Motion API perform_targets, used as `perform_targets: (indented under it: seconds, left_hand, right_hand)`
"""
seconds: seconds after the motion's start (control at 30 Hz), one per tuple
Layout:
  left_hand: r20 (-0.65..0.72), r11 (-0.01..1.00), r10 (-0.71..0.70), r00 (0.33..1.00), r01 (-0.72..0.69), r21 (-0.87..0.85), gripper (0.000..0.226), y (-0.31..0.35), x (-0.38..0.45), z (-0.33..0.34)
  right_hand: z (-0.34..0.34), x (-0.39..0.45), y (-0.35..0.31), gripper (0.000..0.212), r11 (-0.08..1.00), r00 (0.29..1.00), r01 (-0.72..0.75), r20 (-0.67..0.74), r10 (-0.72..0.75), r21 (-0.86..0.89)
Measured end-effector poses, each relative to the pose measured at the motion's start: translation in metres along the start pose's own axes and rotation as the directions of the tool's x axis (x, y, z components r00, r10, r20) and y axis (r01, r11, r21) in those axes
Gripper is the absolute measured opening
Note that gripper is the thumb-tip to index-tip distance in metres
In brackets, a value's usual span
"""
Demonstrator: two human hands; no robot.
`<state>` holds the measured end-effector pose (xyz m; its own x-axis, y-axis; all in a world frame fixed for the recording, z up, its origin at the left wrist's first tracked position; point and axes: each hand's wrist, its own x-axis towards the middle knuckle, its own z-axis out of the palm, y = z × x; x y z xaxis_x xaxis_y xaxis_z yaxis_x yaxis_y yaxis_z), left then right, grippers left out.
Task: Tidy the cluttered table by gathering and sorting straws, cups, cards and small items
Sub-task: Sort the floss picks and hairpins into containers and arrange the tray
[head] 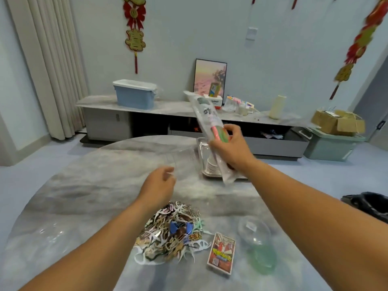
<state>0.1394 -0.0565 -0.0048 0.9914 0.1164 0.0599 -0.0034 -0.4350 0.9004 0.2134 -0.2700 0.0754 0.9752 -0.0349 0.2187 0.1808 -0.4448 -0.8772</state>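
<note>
Straw packet [210,127] gripped by right hand [228,150], centre frame. Left hand [159,185] pinching something thin, maybe a straw. Risk: long packet slipping onto tray [200,148].

A broad bare stretch of the surface [88,185] is seen at the left and centre of the frame. The lower centre is blocked by a heap of small clips [172,232], with a card pack [221,254] just beside it and a clear cup [257,242] further right. At upper centre right, passage is barred by a metal tray [201,148] holding stacked cups [212,165].
</note>
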Motion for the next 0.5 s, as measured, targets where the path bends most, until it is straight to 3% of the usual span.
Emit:
perform_targets:
  seconds: [0.23, 0.4, 0.5]
  left_hand:
    - [0.406, 0.921, 0.113, 0.907, -0.249, 0.301, 0.051, 0.017, 0.088, 0.095]
    - [0.559, 0.756, 0.087, 0.825, -0.420, 0.502, 0.046, 0.014, 0.129, 0.141]
    - [0.609, 0.675, 0.034, 0.793, -0.467, 0.571, 0.050, 0.010, 0.141, 0.154]
  right_hand:
    - [-0.033, 0.112, 0.039, 0.073, 0.961, 0.946, -0.276, -0.181, 0.269, -0.013]
    - [-0.030, 0.138, 0.096, 0.080, 0.927, 0.913, -0.374, -0.177, 0.367, -0.008]
    - [-0.028, 0.146, 0.127, 0.074, 0.918, 0.905, -0.390, -0.208, 0.370, -0.064]
